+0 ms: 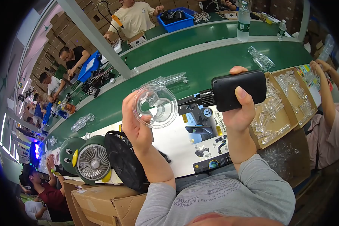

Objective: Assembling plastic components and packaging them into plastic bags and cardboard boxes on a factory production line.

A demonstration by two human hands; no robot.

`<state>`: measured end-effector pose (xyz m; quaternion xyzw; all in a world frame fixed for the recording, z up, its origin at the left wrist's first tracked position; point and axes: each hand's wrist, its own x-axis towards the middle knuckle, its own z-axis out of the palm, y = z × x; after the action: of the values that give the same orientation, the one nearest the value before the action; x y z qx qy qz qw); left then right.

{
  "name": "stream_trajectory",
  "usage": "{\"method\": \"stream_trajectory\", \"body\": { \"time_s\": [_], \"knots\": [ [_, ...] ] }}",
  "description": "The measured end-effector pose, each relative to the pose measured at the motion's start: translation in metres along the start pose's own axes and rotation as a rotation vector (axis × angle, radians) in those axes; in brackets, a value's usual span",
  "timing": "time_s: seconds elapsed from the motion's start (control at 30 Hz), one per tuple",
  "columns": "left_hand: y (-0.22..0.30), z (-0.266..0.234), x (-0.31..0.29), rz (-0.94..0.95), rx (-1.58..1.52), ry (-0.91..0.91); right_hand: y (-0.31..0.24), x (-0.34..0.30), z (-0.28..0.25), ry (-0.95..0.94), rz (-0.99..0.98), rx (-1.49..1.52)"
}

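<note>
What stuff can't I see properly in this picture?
In the head view:
Most fingers of the right hand: hidden behind the black device.
Right edge of the green fan: covered by the black pouch.
Head of the person in pink: cut off by the dark round rim.
What the far worker in white handles: too small.

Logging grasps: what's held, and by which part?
Left hand: clear cup, by its left side. Right hand: black device, by its body, thumb on the near face.
</note>
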<state>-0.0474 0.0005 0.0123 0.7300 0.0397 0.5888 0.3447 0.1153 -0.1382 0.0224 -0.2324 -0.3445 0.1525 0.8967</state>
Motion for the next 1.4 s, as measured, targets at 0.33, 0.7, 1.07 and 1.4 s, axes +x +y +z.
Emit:
{"method": "stream_trajectory", "body": {
  "time_s": [0.33,0.7,1.07,1.4],
  "knots": [
    [-0.004,-0.001,0.000,-0.006,0.017,-0.047,-0.001,0.000,0.001,-0.003,0.017,0.006],
    [-0.007,0.001,-0.001,-0.044,-0.037,-0.067,-0.003,0.004,0.001,0.010,0.001,0.021],
    [0.004,0.007,0.002,-0.065,-0.184,-0.104,-0.001,0.004,-0.001,-0.006,-0.007,-0.007],
    [-0.008,-0.006,0.011,-0.110,-0.086,0.261,0.017,0.011,0.001,-0.045,0.076,-0.214]
  ]
}}
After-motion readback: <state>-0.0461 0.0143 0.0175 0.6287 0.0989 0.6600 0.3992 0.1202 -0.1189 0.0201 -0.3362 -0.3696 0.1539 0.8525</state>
